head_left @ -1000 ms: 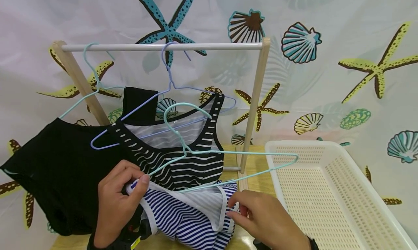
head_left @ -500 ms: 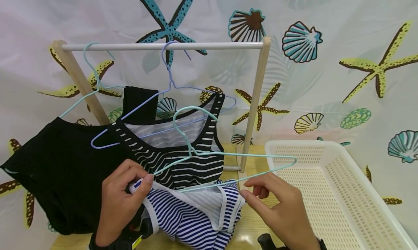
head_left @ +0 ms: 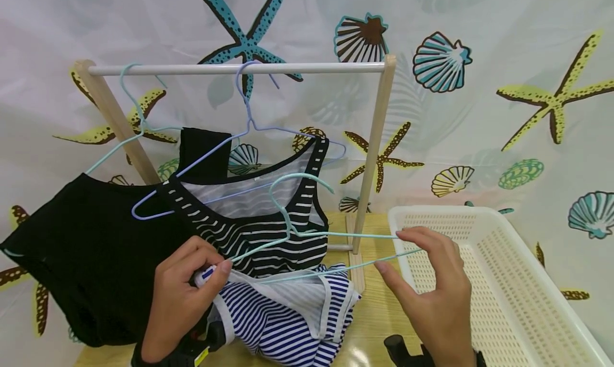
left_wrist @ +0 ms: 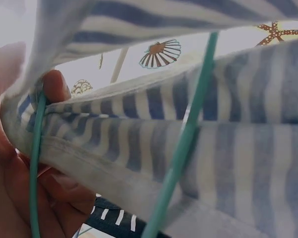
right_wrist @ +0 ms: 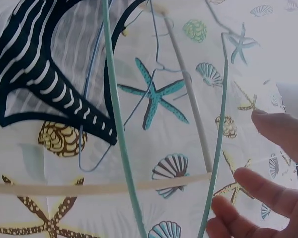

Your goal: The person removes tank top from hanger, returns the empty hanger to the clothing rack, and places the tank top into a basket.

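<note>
My left hand (head_left: pixel 184 298) pinches the shoulder of a blue-and-white striped tank top (head_left: pixel 283 324) between thumb and fingers, together with the left end of a mint-green hanger (head_left: pixel 286 218). The left wrist view shows hanger wire (left_wrist: pixel 181 153) running across the striped cloth, with the fingers around the white edging. The other shoulder of the top lies slack below the hanger's lower bar. At the hanger's right end, my right hand (head_left: pixel 438 292) spreads thumb and fingers about the wire. In the right wrist view its fingers (right_wrist: pixel 270 191) are spread beside the green wire.
Behind stands a small wooden rack with a white rail (head_left: pixel 326 68). From it hang a black garment (head_left: pixel 105 250) and a black-and-white striped top (head_left: pixel 283 239) on a purple hanger (head_left: pixel 249 111). A white perforated basket (head_left: pixel 400 218) stands at right on the wooden table (head_left: pixel 379 314).
My right hand has left the top's right shoulder and moved right and up to the hanger's right end. The hanger has shifted slightly right and down, its hook too; the left hand keeps its pinch.
</note>
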Available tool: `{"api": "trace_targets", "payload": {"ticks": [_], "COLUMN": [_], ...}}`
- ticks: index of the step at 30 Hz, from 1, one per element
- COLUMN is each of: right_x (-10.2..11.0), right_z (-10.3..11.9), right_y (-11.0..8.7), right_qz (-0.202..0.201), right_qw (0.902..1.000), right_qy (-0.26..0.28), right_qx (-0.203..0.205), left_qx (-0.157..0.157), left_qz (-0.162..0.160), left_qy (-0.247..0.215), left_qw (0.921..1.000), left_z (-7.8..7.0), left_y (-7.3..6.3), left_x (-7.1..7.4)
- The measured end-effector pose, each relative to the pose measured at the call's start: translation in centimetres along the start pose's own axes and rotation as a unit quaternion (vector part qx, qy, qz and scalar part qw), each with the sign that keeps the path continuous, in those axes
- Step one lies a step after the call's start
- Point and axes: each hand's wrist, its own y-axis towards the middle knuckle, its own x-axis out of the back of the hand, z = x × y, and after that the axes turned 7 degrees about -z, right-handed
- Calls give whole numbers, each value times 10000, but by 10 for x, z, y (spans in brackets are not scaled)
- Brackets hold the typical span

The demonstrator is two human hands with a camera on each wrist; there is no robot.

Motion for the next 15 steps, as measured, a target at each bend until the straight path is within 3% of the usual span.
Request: {"api": "trace_targets", "payload": {"ticks": [6,11,15], "right_x": [7,10,10], "right_z": [-6,-6,-6], "right_y": [2,1,0], "right_qz": [198,365,442], "right_qw": [9963,9929,9923], "right_qy": [-642,-675,-607], "right_qx": [-537,-914,-988], "left_qx": [-235,-334,-268], "left_qz": [51,28,42], "left_qy": [-151,-184,-170], "left_qw": [9996,9993,9995], "left_z": [1,-1,-1], "left_y": [-1,-1,-2], "left_x": [0,-1,-1]}}
